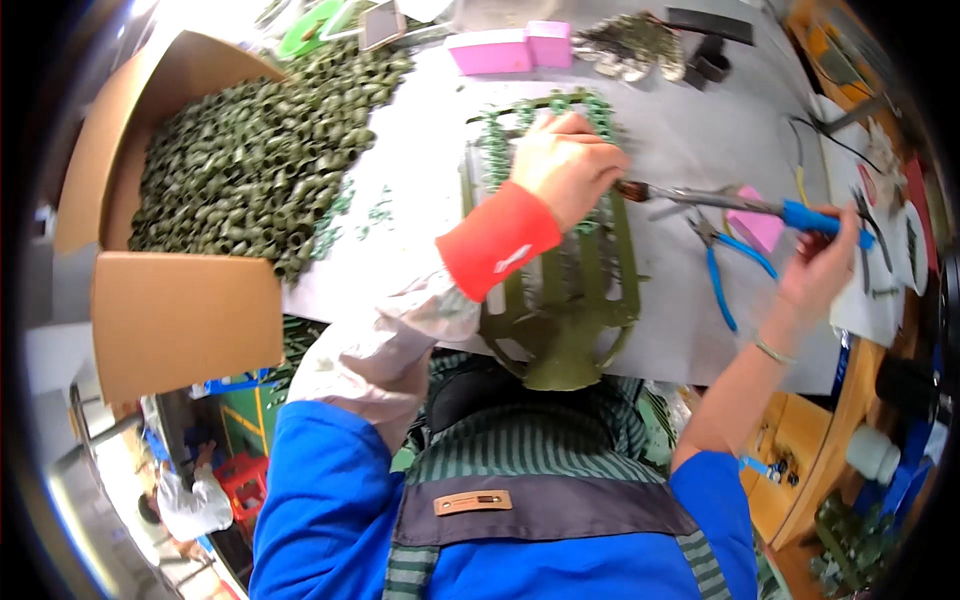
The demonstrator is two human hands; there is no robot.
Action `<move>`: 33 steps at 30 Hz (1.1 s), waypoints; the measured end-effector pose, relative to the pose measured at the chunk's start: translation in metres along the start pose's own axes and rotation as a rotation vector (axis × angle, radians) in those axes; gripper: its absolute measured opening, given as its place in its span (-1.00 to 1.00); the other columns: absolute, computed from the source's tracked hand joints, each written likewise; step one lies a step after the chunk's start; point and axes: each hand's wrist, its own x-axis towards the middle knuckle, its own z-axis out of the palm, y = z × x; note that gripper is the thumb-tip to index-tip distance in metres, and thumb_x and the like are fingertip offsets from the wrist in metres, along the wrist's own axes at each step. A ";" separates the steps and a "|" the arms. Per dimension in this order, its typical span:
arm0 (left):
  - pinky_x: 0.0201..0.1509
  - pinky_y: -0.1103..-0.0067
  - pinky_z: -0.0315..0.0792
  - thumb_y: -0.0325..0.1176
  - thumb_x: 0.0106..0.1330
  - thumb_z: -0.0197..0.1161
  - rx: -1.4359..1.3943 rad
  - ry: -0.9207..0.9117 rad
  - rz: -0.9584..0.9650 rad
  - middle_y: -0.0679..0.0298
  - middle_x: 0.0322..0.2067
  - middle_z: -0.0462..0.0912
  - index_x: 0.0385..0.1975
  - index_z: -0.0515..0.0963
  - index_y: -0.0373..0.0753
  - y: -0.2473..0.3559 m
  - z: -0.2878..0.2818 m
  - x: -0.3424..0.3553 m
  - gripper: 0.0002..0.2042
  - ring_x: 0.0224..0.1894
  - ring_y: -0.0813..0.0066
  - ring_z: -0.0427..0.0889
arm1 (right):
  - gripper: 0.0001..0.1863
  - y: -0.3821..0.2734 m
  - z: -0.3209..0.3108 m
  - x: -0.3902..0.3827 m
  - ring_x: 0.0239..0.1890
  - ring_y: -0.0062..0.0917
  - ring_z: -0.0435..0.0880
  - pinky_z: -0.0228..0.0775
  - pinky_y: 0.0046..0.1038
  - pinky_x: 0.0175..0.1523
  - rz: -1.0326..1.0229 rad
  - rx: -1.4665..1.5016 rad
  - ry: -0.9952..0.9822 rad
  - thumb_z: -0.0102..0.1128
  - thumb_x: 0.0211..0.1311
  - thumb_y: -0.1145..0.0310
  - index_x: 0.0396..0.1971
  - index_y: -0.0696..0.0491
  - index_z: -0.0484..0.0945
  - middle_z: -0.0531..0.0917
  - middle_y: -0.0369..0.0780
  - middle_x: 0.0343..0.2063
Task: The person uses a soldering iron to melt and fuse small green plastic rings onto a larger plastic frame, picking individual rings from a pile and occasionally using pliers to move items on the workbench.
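Observation:
In front of me on the table lies an olive-green slatted frame point(560, 345), narrowing to a rounded base at my side. Small light-green pieces point(497, 150) line its far bars. My left hand point(568, 168), with a red cuff at the wrist, is over the frame, its fingers curled together; what they hold is hidden. My right hand point(825, 262) is closed round the blue handle of a soldering iron point(715, 197). The iron's long metal shaft points left, and its brownish tip is right beside my left fingertips.
At left, a cardboard box point(185, 325) holds a heap of olive-green rings point(260, 150) spilling onto the table. Blue-handled pliers point(722, 262) and a pink block point(757, 220) lie right of the frame. Pink blocks point(490, 52) and a mottled glove point(632, 45) are behind. A person point(190, 505) is at lower left.

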 end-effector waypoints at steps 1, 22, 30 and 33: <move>-0.08 0.43 0.39 -0.32 0.04 0.32 -0.008 0.005 0.013 0.41 -0.49 0.64 -0.46 0.65 -0.08 0.001 0.001 0.003 -0.92 -0.23 0.37 0.53 | -0.63 -0.004 -0.003 -0.001 -0.65 -0.74 0.32 0.11 -0.70 -0.54 -0.035 -0.021 0.026 0.12 0.25 0.11 -0.58 0.10 0.52 0.49 -0.34 -0.65; -0.33 0.53 0.47 -0.46 0.07 0.30 0.337 -0.363 -0.602 0.19 -0.42 0.63 -0.43 0.57 -0.26 -0.137 -0.136 -0.149 -0.91 -0.45 0.32 0.62 | -0.71 -0.005 -0.015 0.005 -0.64 -0.73 0.30 0.06 -0.69 -0.52 0.051 0.132 -0.098 0.18 0.20 0.18 -0.54 0.10 0.49 0.53 -0.30 -0.57; -0.21 0.70 0.49 -0.50 0.16 0.30 -0.467 -0.047 -0.654 0.33 -0.42 0.66 -0.23 0.61 -0.27 -0.046 -0.105 -0.079 -0.82 -0.36 0.66 0.59 | -0.66 -0.010 -0.014 -0.002 -0.64 -0.74 0.30 0.05 -0.69 -0.52 0.041 0.043 -0.089 0.12 0.24 0.10 -0.56 0.07 0.49 0.51 -0.34 -0.61; -0.21 0.68 0.49 -0.50 0.20 0.26 -0.507 -0.156 -0.433 0.31 -0.33 0.64 -0.23 0.61 -0.26 -0.003 -0.075 -0.043 -0.84 -0.32 0.61 0.60 | -0.65 -0.010 -0.013 -0.002 -0.65 -0.73 0.30 0.07 -0.69 -0.54 0.011 0.030 -0.091 0.12 0.25 0.10 -0.57 0.08 0.48 0.52 -0.33 -0.61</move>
